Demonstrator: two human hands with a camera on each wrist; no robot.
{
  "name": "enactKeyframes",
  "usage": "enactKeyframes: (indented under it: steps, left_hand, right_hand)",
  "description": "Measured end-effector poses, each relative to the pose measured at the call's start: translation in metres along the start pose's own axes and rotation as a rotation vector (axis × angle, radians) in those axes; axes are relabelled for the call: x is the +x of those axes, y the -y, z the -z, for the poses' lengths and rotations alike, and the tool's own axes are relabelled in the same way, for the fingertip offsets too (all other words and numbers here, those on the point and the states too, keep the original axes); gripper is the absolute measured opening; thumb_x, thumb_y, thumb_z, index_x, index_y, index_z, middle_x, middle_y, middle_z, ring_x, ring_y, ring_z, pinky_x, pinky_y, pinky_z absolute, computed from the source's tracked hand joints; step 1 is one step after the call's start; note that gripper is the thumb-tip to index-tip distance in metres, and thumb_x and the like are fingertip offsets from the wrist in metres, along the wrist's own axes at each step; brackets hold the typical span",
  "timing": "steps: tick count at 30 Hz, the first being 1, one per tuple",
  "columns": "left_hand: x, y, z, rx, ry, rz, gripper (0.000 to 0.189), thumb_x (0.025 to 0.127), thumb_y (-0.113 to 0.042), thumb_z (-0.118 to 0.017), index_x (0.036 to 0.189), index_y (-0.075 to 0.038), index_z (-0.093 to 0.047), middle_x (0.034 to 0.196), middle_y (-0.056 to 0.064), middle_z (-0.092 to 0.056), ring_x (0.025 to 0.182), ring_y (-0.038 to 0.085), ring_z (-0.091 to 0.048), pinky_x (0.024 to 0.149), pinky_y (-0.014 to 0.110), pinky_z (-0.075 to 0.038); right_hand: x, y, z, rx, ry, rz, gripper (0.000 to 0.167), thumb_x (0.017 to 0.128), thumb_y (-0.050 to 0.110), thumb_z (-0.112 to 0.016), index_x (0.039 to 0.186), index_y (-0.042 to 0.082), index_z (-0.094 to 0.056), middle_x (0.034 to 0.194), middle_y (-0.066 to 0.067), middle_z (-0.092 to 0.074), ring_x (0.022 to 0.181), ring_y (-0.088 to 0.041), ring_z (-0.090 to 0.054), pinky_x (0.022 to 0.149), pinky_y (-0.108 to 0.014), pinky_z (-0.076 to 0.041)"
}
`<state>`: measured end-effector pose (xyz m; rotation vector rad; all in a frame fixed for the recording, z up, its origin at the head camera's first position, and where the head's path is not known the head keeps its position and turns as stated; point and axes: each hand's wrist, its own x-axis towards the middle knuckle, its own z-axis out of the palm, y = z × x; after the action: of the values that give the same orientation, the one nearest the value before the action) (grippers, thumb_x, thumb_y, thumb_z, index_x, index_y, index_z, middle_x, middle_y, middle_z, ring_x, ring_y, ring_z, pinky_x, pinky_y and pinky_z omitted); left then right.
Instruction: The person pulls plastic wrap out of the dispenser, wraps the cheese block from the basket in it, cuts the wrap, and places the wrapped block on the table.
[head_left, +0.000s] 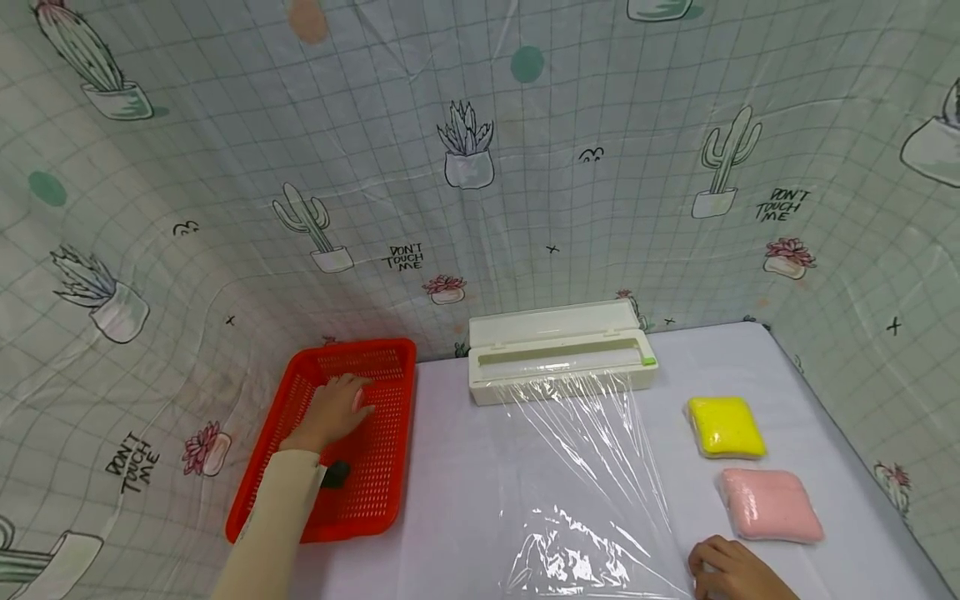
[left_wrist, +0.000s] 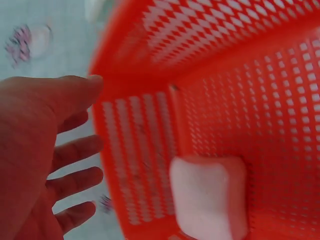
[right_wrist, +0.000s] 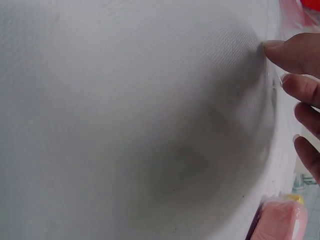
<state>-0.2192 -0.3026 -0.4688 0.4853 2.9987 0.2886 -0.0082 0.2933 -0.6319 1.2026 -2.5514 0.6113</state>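
My left hand [head_left: 333,410] reaches into the red plastic basket [head_left: 411,417]. In the left wrist view its fingers are spread and hold nothing. A pale pink block [left_wrist: 207,197] lies inside the basket, apart from those fingers; the head view shows only a bit of it beside the hand. Clear plastic wrap [head_left: 577,492] stretches over the table from an open white dispenser box [head_left: 562,379]. My right hand [head_left: 738,571] rests by the wrap's near right corner. Its thumb touches the wrap's edge, and a gap shows between thumb and index finger.
A yellow wrapped block [head_left: 726,427] and a pink wrapped block [head_left: 772,505] lie at the table's right. Under my left wrist, a small dark object [head_left: 335,475] is in the basket. Patterned cloth [head_left: 510,208] hangs behind and at both sides of the white table [head_left: 450,467].
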Motion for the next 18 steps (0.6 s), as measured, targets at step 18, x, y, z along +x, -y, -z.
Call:
enactKeyframes:
  steps: [18]
  left_hand:
    - [0.011, 0.044, -0.025, 0.006, 0.078, 0.091, 0.064, 0.093, -0.014, -0.074, 0.146, 0.011, -0.049, 0.147, 0.038, -0.048, 0.134, 0.060, -0.045, 0.111, 0.074, -0.035]
  right_hand:
    - [0.003, 0.003, 0.009, 0.034, 0.095, -0.053, 0.028, 0.074, 0.045, -0.091, 0.071, 0.036, -0.065, 0.098, 0.015, -0.056, 0.088, -0.004, -0.047, 0.068, -0.023, -0.043]
